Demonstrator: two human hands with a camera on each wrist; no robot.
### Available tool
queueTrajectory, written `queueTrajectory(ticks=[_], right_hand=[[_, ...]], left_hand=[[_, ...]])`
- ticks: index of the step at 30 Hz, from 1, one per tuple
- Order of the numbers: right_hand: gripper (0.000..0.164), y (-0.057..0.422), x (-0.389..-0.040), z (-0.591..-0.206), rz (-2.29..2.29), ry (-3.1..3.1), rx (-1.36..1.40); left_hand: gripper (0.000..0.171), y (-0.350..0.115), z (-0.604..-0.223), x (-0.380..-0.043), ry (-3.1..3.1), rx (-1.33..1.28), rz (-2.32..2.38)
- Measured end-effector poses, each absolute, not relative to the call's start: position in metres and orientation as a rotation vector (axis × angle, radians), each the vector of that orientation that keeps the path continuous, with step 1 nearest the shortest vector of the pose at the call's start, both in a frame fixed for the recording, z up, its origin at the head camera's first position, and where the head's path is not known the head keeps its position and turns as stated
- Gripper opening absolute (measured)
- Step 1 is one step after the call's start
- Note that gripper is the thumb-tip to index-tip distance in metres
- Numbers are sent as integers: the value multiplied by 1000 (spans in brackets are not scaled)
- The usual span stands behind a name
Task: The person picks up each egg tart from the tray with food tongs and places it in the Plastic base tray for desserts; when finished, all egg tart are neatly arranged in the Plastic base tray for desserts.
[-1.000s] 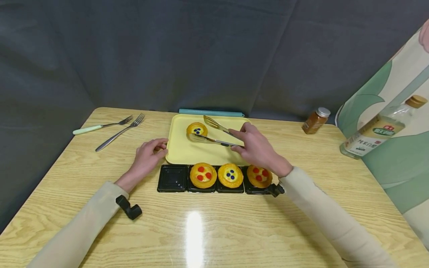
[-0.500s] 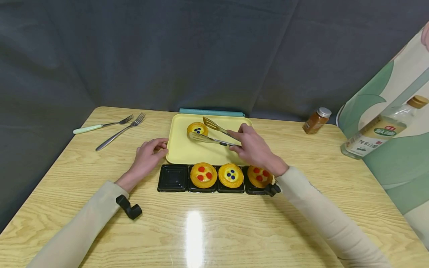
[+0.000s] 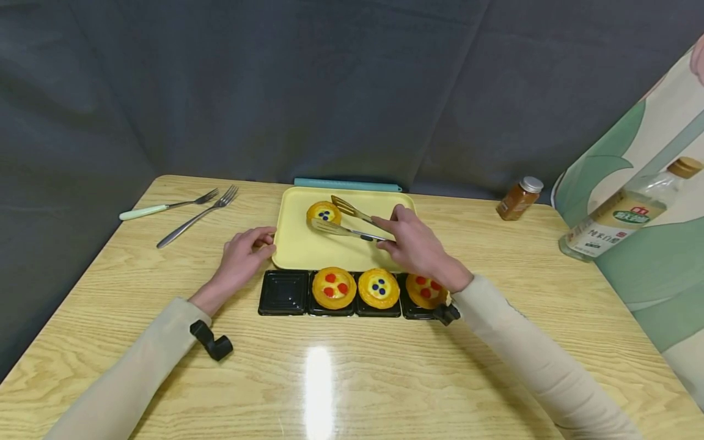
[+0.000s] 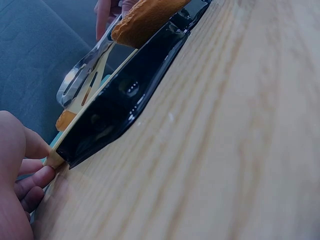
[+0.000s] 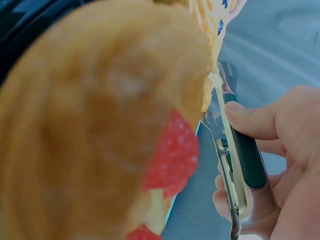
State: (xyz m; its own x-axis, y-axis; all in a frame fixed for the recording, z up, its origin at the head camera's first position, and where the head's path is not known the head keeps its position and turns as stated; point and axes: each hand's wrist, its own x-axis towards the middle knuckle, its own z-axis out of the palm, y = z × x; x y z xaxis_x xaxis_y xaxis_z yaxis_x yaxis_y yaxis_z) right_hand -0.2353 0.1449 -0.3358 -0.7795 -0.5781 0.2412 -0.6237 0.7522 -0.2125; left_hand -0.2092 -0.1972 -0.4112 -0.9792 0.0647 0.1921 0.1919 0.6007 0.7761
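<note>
My right hand (image 3: 419,242) grips a pair of metal serving tongs (image 3: 360,234) by its dark-padded handle (image 5: 245,155), thumb on one side and fingers on the other. The tongs' parted slotted ends reach either side of a blue-dotted egg tart (image 3: 323,212) on the yellow tray (image 3: 297,250). At the tray's left edge, my left hand (image 3: 245,252) holds the rim between thumb and fingers. Along the tray's near side runs a row of black plastic holders: the leftmost holder (image 3: 283,293) is bare, and the others carry a red-dotted tart (image 3: 333,288), a blue-dotted tart (image 3: 378,288) and another red-dotted tart (image 3: 425,290).
Two forks lie at the left: a green-handled fork (image 3: 145,212) and a metal fork (image 3: 189,227). Behind the tray lies a teal bar (image 3: 348,185). A small brown jar (image 3: 517,200) and a tall glass bottle (image 3: 618,217) stand at the right, before the dark curtain (image 3: 330,91).
The tongs have shifted slightly, and their far end has come a little nearer the tart. My left hand, the tray and the holders have stayed in place.
</note>
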Motion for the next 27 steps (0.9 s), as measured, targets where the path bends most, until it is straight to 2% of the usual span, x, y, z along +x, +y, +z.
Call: queueTrajectory(ticks=[16,27], right_hand=[[51,153,-225,-330,459,-2752,959],[53,158,-206,-329,470,-2685,1033]], left_hand=[[42,-198,-411,-209,-2679,-223,-1328],[42,-198,-411,-209,-2678,-223,-1324]])
